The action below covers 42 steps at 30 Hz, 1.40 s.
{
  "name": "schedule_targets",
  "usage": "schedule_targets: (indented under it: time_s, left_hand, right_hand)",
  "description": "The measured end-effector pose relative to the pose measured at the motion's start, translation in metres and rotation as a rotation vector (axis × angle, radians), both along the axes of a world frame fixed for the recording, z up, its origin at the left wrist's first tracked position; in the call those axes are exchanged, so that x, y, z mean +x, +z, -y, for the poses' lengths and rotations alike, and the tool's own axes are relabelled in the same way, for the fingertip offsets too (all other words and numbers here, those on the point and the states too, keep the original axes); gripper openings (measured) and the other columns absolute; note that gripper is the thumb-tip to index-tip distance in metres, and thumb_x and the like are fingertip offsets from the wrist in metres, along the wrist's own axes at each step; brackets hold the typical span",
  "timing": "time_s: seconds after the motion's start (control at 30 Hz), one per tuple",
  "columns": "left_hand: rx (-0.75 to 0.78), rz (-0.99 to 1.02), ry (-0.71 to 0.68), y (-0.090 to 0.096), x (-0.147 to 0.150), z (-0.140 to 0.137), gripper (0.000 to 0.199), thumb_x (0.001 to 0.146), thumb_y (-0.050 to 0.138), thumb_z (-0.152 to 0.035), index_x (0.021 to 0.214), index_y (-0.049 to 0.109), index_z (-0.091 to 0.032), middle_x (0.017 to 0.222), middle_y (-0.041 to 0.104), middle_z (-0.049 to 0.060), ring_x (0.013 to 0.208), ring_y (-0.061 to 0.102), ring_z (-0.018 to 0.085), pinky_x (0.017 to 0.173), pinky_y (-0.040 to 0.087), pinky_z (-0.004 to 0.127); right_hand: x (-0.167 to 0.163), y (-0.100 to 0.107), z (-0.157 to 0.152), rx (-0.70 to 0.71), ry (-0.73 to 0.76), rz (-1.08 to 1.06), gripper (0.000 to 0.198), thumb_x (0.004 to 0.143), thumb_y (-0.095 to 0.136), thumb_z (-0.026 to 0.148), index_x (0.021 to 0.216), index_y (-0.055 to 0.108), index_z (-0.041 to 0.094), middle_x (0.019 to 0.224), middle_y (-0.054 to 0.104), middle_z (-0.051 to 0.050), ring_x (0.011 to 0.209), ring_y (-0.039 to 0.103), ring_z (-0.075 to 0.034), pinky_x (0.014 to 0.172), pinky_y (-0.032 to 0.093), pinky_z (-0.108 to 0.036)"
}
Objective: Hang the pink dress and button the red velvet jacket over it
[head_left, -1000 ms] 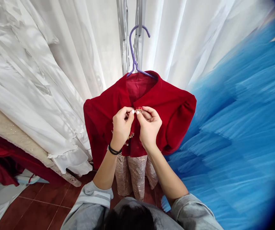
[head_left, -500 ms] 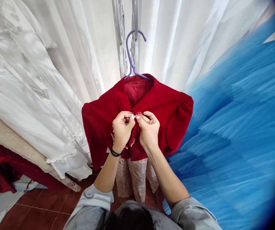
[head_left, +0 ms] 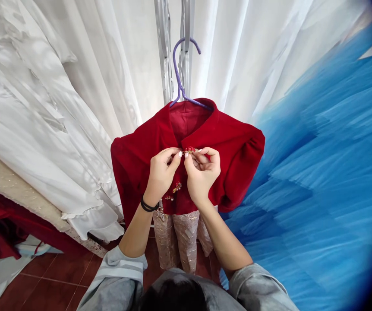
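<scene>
A short red velvet jacket point(head_left: 234, 147) hangs on a purple hanger point(head_left: 180, 80) in front of me. At its front opening, just below the collar, my left hand point(head_left: 162, 172) and my right hand point(head_left: 203, 175) face each other, thumbs nearly touching. My right hand pinches a small red and gold jewelled clasp point(head_left: 190, 150). The left fingertips are closed on its thin gold-coloured end, which is partly hidden. Lower on the jacket front sits another jewelled clasp point(head_left: 177, 187), and beaded trim point(head_left: 169, 198) shows near the hem.
Pinkish patterned cloth point(head_left: 186, 233) hangs beneath the jacket. White garments point(head_left: 43, 108) fill the left side, and blue tulle point(head_left: 322, 185) spreads along the right. A silver metal stand point(head_left: 187, 26) rises behind the hanger. Dark red tiles point(head_left: 43, 287) cover the floor.
The clasp and both hands have shifted slightly up, and the jacket's collar has moved a little right. My left wrist has moved left, uncovering more of the lower clasp.
</scene>
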<state>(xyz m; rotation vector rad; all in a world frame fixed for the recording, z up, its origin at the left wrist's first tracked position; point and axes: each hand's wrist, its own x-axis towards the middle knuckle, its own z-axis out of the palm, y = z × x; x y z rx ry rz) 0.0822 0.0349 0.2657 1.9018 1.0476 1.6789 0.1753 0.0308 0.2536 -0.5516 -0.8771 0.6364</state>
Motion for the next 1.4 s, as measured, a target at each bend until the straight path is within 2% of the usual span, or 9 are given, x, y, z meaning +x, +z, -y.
schedule_targets:
  time_s: [0.13,0.27,0.4,0.5,0.73,0.97,1.2,1.4]
  left_hand:
    - [-0.063,0.144,-0.121,-0.006,-0.005,-0.006,0.025,0.083,0.066,-0.033,0.100,0.072,-0.015,0.105,0.074,0.011,0.100,0.070,0.021,0.091,0.056,0.034]
    - [-0.063,0.225,-0.121,-0.007,-0.005,-0.010,0.020,0.080,0.067,-0.028,0.094,0.071,-0.015,0.100,0.075,0.010,0.096,0.071,0.020,0.091,0.057,0.034]
    - [-0.059,0.219,-0.085,-0.007,-0.003,-0.011,0.015,0.076,0.070,-0.024,0.087,0.069,-0.014,0.096,0.074,0.010,0.086,0.071,0.017,0.082,0.058,0.029]
    - [-0.048,0.221,-0.073,-0.006,-0.003,-0.012,0.013,0.074,0.070,-0.022,0.084,0.069,-0.014,0.090,0.074,0.009,0.080,0.071,0.016,0.076,0.058,0.027]
    - [-0.013,0.209,-0.070,-0.005,-0.006,-0.014,0.014,0.074,0.071,-0.025,0.083,0.073,-0.014,0.094,0.075,0.010,0.087,0.071,0.018,0.081,0.058,0.029]
    - [-0.054,0.245,-0.142,-0.006,-0.006,-0.011,0.020,0.074,0.074,-0.031,0.085,0.075,-0.014,0.103,0.074,0.011,0.092,0.072,0.020,0.084,0.059,0.031]
    - [0.016,0.192,-0.033,-0.009,0.000,-0.006,0.016,0.075,0.072,-0.023,0.087,0.077,-0.015,0.105,0.074,0.011,0.090,0.072,0.019,0.078,0.060,0.027]
    - [0.070,0.136,0.002,-0.012,0.002,-0.007,0.012,0.078,0.067,-0.021,0.084,0.075,-0.014,0.099,0.072,0.009,0.083,0.070,0.014,0.070,0.057,0.021]
  right_hand:
    - [0.003,0.000,0.001,-0.004,0.025,0.043,0.024,0.073,0.070,0.022,0.087,0.050,0.022,0.080,0.066,0.002,0.075,0.068,-0.011,0.069,0.058,-0.021]
    - [0.005,-0.001,0.003,-0.016,0.034,0.047,0.025,0.073,0.070,0.021,0.093,0.054,0.022,0.084,0.068,0.001,0.077,0.067,-0.011,0.070,0.057,-0.021]
    - [0.006,-0.004,0.001,-0.021,0.039,0.093,0.029,0.074,0.069,0.017,0.101,0.060,0.022,0.083,0.066,0.002,0.075,0.066,-0.009,0.069,0.056,-0.020]
    - [0.007,-0.005,-0.001,-0.024,0.037,0.118,0.023,0.075,0.069,0.018,0.096,0.063,0.021,0.084,0.068,0.001,0.076,0.066,-0.009,0.068,0.056,-0.019]
    - [0.009,-0.006,-0.004,-0.026,0.024,0.137,0.018,0.074,0.071,0.020,0.092,0.066,0.020,0.087,0.072,-0.001,0.078,0.068,-0.011,0.070,0.058,-0.021]
    - [0.013,-0.008,-0.008,-0.029,0.001,0.216,0.019,0.076,0.069,0.023,0.095,0.067,0.019,0.090,0.073,-0.002,0.078,0.069,-0.012,0.071,0.059,-0.023]
    - [0.014,-0.014,-0.007,0.030,-0.098,0.308,0.017,0.079,0.068,0.023,0.096,0.069,0.019,0.089,0.074,-0.002,0.078,0.069,-0.013,0.072,0.060,-0.024]
    - [0.020,-0.011,-0.005,0.015,-0.004,0.255,0.019,0.076,0.071,0.022,0.094,0.070,0.018,0.087,0.075,-0.002,0.077,0.071,-0.012,0.070,0.060,-0.022]
